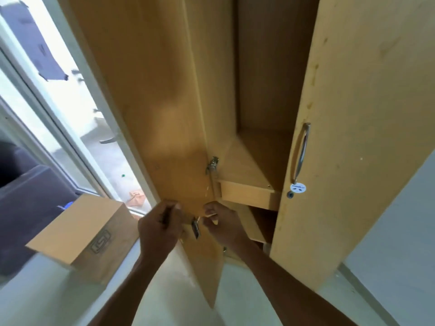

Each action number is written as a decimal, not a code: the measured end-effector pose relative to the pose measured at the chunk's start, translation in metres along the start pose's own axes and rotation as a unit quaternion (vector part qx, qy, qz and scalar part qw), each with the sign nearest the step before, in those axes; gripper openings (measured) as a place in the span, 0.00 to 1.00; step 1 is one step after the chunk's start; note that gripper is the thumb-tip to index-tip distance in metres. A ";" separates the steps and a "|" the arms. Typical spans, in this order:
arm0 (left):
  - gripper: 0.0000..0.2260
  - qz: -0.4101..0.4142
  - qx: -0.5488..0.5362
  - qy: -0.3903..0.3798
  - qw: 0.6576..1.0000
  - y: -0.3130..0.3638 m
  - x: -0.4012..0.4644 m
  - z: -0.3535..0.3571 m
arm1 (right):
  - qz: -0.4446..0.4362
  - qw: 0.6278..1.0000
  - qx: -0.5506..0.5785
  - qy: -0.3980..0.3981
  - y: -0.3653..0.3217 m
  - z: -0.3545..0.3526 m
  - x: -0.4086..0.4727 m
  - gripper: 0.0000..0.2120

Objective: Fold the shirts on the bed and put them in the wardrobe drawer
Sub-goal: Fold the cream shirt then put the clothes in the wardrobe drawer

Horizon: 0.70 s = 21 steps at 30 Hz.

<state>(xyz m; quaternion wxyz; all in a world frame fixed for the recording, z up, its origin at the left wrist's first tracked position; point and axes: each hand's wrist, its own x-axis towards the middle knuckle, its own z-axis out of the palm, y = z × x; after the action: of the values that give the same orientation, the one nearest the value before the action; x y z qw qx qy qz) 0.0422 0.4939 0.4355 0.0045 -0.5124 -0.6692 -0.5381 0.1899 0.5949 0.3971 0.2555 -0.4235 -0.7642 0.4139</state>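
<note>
Standing at the wardrobe (259, 67), the person has both hands at the open left door (164, 114) near the frame's centre bottom. The left hand (157, 229) is curled around the door's edge; the right hand (221, 224) is closed, fingers pinched at a small latch (195, 228), though on what exactly cannot be told. No shirts or bed are in view, so folding looks undone. The drawer (247, 194), centre right, sits slightly out. The right door (364, 137) and a box (82, 231) at lower left narrow the room.
</note>
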 end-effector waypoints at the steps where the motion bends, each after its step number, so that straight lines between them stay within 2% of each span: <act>1: 0.11 -0.018 -0.005 0.037 0.999 -0.009 0.002 -0.011 | -0.017 1.000 0.003 -0.005 -0.012 0.009 0.000 0.15; 3: 0.09 -0.063 -0.019 0.100 0.993 -0.022 0.011 -0.025 | -0.049 0.999 0.010 -0.005 -0.031 0.021 0.002 0.16; 5: 0.05 -0.091 -0.044 0.102 0.990 -0.035 0.022 -0.029 | -0.077 0.997 0.010 0.008 -0.048 0.031 0.004 0.18; 9: 0.13 -0.166 -0.143 -0.037 0.975 -0.055 0.039 -0.029 | -0.103 0.993 -0.007 0.058 -0.068 0.041 0.007 0.25; 13: 0.14 -0.176 -0.111 -0.075 0.975 -0.072 0.043 -0.033 | -0.097 0.991 -0.003 0.089 -0.075 0.048 0.012 0.32; 18: 0.11 -0.184 -0.173 -0.136 0.958 -0.073 0.053 -0.030 | -0.062 0.991 -0.032 0.117 -0.077 0.065 0.015 0.34; 21: 0.07 -0.164 -0.213 -0.200 0.942 -0.073 0.067 -0.024 | -0.033 0.986 -0.044 0.155 -0.073 0.060 0.010 0.28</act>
<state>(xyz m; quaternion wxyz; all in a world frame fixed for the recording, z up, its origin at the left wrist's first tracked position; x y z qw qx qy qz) -0.0534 0.5297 0.4304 -0.3265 -0.4819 -0.6010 -0.5477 0.1085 0.5573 0.4277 0.3660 -0.4677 -0.7463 0.3005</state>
